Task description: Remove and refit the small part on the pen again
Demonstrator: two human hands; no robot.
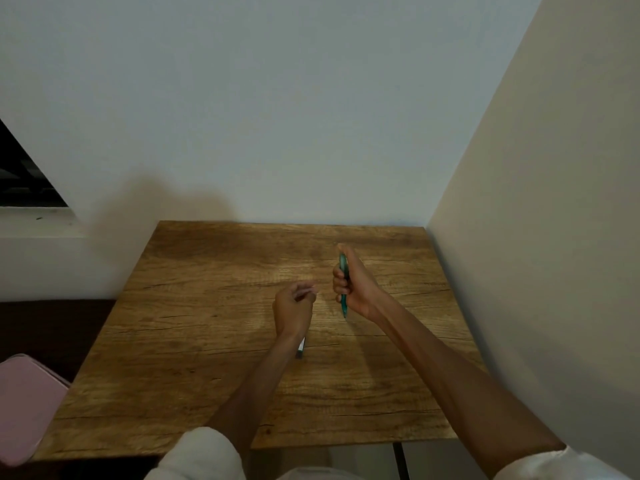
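Head view: right hand (353, 285) clamps a teal pen (343, 292) upright above the wooden surface (207, 341). Left hand (294, 306) blurred, curled; grip contents unclear. Small object (300, 348) half-hidden under its wrist.

Teal pen (343, 289), brown wood-grain table (221, 306)

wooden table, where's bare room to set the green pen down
Wooden table: bare patches run along the left edge toward the pink item, along the far edge by the wall, and near the front right edge. The middle is crowded: left hand, a small object under its wrist, and right hand gripping the green pen.
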